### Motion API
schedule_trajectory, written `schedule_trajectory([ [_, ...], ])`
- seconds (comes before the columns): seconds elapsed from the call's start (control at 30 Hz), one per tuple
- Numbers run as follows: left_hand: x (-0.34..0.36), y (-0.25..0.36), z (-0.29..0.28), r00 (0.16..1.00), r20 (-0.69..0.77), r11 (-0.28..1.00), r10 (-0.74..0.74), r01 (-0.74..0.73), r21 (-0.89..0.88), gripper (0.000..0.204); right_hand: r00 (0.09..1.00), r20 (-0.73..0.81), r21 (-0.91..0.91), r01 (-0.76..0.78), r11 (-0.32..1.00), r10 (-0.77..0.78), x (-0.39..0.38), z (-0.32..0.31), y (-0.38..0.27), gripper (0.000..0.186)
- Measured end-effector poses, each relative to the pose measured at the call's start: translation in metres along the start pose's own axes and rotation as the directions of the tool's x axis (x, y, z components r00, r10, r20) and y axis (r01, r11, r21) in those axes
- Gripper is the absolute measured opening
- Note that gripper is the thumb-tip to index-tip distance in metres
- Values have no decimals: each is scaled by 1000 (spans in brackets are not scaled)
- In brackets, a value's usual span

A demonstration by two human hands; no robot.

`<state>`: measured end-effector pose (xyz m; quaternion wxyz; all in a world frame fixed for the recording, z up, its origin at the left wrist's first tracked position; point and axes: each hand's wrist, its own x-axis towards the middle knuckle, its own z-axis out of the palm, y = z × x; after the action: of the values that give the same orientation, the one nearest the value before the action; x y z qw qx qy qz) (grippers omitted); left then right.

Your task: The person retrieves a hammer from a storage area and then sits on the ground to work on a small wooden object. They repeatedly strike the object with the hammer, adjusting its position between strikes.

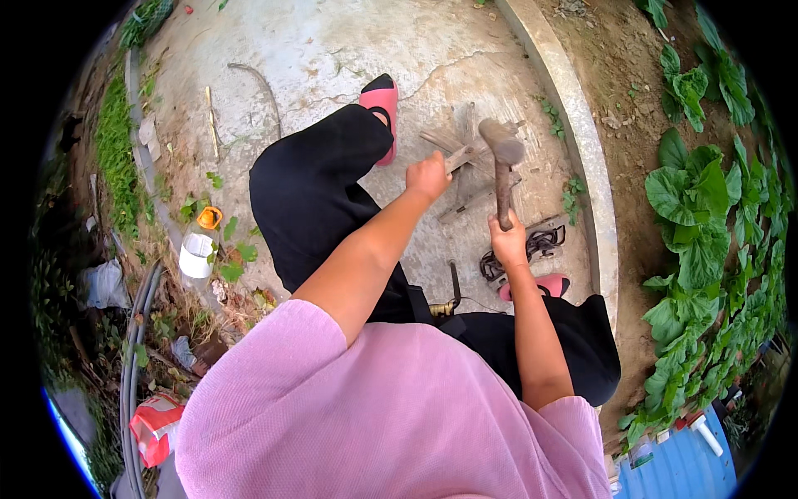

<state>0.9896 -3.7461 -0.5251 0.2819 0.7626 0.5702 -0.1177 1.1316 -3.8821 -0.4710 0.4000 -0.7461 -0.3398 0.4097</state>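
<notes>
My right hand point(509, 239) is wrapped round the handle of a hammer point(504, 150), whose worn, rusty-brown head points away from me. My left hand point(428, 175) grips the near end of a grey wooden stick point(459, 158). The stick's far end lies just left of the hammer head, and I cannot tell whether the two touch. Beneath and around them, several weathered wood pieces point(467, 202) lie crossed on the concrete ground point(332, 50). Beside my right hand, a tangled black thing point(544, 241) lies on the concrete, its kind unclear.
My pink shoes point(389, 100) stand on either side of the wood. A concrete curb point(573, 91) runs along the right, with leafy vegetables point(694, 187) beyond it. To the left are a white container point(196, 256), grey hoses point(133, 358) and a red-and-white bag point(156, 426).
</notes>
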Motion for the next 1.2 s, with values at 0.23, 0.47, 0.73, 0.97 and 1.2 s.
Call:
schedule_trajectory([
  [0.23,5,-6,14,998,49,999,-44,44,-3,37,843,168,-58,-509,859,511,7,-25,-30,24],
  [0.47,5,-4,18,996,46,997,-71,72,-14,38,982,109,87,-163,983,154,16,-67,-143,20],
  [0.73,3,-1,17,996,66,998,-56,55,10,38,995,-6,80,-97,992,98,-4,-11,-34,14],
  [0.97,4,-7,6,993,96,995,-69,61,81,36,766,281,160,-631,759,578,6,-15,1,23],
  [1.2,-3,10,-8,980,150,983,-134,151,-107,36,725,264,420,-680,601,636,-53,-50,-31,22],
])
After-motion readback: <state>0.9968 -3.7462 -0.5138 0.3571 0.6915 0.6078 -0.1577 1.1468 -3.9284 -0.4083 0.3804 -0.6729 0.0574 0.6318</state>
